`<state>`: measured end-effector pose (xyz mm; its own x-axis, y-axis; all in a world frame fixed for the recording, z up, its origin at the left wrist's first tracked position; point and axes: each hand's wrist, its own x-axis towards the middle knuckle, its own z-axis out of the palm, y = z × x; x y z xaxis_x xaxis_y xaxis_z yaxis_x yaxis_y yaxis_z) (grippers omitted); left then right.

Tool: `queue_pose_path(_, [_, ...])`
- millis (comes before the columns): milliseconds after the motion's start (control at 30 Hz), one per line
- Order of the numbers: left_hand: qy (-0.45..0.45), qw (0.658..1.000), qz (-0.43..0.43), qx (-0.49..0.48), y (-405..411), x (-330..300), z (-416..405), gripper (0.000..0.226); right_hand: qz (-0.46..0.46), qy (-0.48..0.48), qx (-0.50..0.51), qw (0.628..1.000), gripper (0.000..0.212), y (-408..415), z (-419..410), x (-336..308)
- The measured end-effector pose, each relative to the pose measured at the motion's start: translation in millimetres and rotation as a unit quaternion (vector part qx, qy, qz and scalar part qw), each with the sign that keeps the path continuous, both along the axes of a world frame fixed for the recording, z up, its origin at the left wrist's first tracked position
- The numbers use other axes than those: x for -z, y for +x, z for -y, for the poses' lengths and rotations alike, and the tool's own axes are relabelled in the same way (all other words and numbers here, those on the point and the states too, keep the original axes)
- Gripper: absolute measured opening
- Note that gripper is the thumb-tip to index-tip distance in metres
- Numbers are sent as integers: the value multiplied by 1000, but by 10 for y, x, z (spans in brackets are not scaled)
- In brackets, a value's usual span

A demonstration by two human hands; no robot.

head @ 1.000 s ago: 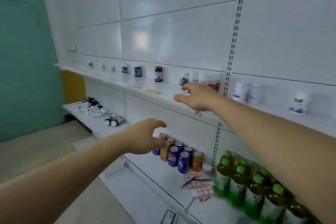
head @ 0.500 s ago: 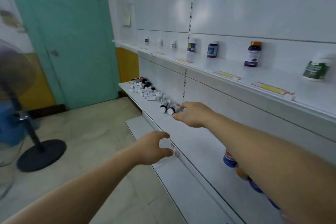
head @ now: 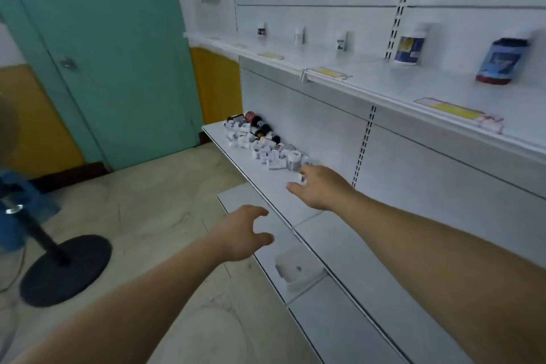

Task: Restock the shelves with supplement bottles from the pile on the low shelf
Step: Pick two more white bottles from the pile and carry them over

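- Pile of bottles (head: pixel 260 142) lies on the low shelf (head: pixel 277 189), against its back panel.
- Right hand (head: pixel 320 186) over the shelf at the pile's near end; grip spread, fingertips touching a small white bottle (head: pixel 301 177).
- Left hand (head: pixel 242 233) off the shelf's front edge, grip spread, empty.

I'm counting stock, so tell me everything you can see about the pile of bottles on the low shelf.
The pile of bottles is a loose heap of small bottles, mostly white with white caps, and a few dark ones at the back against the wall panel. Most lie on their sides. The heap runs along the far end of the low shelf. The right hand reaches its near end, fingers around a small white piece there.
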<state>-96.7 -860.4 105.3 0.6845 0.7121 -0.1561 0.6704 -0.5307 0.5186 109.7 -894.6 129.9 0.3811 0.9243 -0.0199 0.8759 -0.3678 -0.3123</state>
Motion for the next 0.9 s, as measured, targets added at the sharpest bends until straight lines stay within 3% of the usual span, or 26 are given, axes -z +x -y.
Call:
queue_pose_path(267, [-22,996,-52,74,17,446,-2272,63,-87,-19,137,987,68,79,-1804,616])
queue_pose_path(500, [-80,985,-94,118,595,755,-3846,63,-123,-17,218,968,63,464,-2919,1011])
queue_pose_path(767, [-34,975,-122,181,1641,1354,-5326,66,-180,-38,276,943,58,1087,-4072,1840])
queue_pose_path(833, [-3,973,-97,211,1909,1511,-5553,69,-198,-56,297,932,60,1154,-4272,2028])
queue_pose_path(900, [21,966,-67,249,2167,1677,-5732,73,-156,-49,336,927,54,1158,-4432,2188])
